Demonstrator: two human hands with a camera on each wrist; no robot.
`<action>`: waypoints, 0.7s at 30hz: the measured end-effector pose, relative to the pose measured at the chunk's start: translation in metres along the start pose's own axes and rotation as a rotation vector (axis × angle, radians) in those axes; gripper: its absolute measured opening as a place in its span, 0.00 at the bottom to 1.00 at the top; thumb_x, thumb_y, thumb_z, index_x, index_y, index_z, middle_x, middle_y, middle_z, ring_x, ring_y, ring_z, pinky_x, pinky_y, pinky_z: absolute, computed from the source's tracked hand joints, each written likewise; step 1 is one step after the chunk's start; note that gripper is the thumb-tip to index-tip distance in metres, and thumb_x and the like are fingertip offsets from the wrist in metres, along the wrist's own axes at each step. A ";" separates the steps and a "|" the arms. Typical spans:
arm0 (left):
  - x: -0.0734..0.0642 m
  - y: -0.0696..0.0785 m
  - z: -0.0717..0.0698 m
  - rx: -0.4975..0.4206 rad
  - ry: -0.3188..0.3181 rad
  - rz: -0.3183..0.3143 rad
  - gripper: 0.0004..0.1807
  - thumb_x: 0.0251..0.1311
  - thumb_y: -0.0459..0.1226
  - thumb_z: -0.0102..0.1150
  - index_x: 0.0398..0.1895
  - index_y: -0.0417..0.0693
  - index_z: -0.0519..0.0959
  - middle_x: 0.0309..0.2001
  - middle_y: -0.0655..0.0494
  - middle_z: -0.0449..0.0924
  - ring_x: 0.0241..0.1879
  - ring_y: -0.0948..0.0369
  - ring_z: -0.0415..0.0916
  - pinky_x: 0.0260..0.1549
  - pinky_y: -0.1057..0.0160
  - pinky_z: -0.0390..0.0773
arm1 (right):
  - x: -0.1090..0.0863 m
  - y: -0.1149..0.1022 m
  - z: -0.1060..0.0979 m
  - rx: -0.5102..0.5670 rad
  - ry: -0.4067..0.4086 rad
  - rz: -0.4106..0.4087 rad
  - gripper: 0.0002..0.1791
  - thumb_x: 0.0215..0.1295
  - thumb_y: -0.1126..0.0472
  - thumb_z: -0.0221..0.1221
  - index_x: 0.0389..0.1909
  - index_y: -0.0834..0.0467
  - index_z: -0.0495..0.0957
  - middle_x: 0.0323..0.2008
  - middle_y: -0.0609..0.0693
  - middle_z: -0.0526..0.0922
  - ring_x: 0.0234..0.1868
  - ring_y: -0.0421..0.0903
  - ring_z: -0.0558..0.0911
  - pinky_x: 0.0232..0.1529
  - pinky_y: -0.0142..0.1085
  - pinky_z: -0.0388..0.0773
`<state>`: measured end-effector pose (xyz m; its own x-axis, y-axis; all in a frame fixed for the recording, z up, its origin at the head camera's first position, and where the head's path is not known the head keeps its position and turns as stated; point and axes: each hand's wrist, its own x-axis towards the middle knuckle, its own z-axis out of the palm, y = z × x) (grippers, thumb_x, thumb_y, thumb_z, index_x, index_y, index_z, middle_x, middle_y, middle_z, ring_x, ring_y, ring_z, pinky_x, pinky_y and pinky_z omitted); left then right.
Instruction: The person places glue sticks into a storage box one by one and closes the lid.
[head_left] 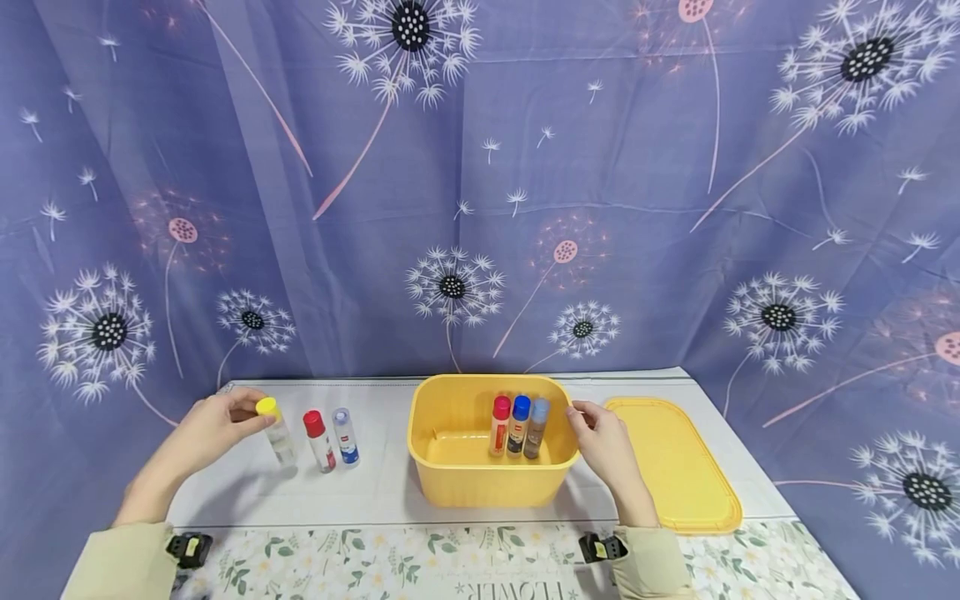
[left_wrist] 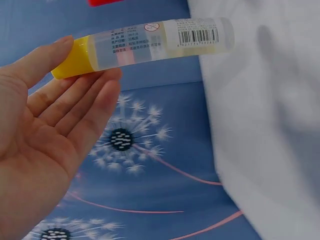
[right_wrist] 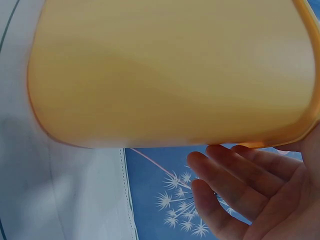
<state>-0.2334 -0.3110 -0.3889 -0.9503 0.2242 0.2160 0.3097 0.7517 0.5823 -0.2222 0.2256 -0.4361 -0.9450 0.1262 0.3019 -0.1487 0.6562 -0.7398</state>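
My left hand (head_left: 220, 423) pinches the yellow cap of a clear glue bottle (left_wrist: 165, 42) between thumb and fingers. In the head view the bottle leans slightly, and I cannot tell whether its base touches the table. Just right of it stand a red-capped glue bottle (head_left: 320, 442) and a clear-capped one with a blue label (head_left: 346, 437). My right hand (head_left: 604, 437) grips the right rim of a yellow plastic box (head_left: 491, 487); its thumb is mostly hidden in the right wrist view. Inside the box, glue bottles with red (head_left: 499, 427), dark blue (head_left: 518, 427) and light blue (head_left: 536, 429) caps stand side by side.
A yellow lid (head_left: 671, 462) lies flat on the table to the right of the box. White cloth with a floral front strip (head_left: 420, 558) covers the table. Behind it hangs a blue-purple dandelion-print curtain (head_left: 510, 208).
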 end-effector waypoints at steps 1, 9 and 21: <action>0.001 0.003 -0.004 0.007 0.002 0.004 0.20 0.62 0.44 0.65 0.50 0.39 0.78 0.40 0.51 0.84 0.43 0.49 0.82 0.39 0.53 0.80 | 0.000 -0.001 0.000 0.000 0.001 0.000 0.18 0.73 0.57 0.54 0.54 0.65 0.80 0.43 0.58 0.85 0.44 0.53 0.84 0.44 0.48 0.79; 0.008 0.043 -0.028 0.033 0.024 0.052 0.21 0.63 0.49 0.63 0.50 0.44 0.79 0.39 0.54 0.85 0.43 0.53 0.83 0.39 0.54 0.79 | 0.000 -0.003 0.000 0.000 -0.002 -0.002 0.17 0.73 0.58 0.54 0.53 0.66 0.80 0.41 0.58 0.86 0.43 0.53 0.84 0.42 0.47 0.80; 0.024 0.093 -0.048 0.094 0.024 0.098 0.19 0.63 0.47 0.64 0.48 0.43 0.79 0.37 0.56 0.84 0.40 0.56 0.82 0.38 0.55 0.77 | 0.000 -0.004 -0.002 0.008 -0.009 -0.001 0.17 0.72 0.58 0.55 0.52 0.66 0.80 0.41 0.57 0.86 0.42 0.53 0.84 0.42 0.47 0.80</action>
<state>-0.2260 -0.2652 -0.2920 -0.9144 0.2849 0.2876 0.3953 0.7820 0.4819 -0.2216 0.2245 -0.4325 -0.9473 0.1191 0.2973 -0.1519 0.6500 -0.7446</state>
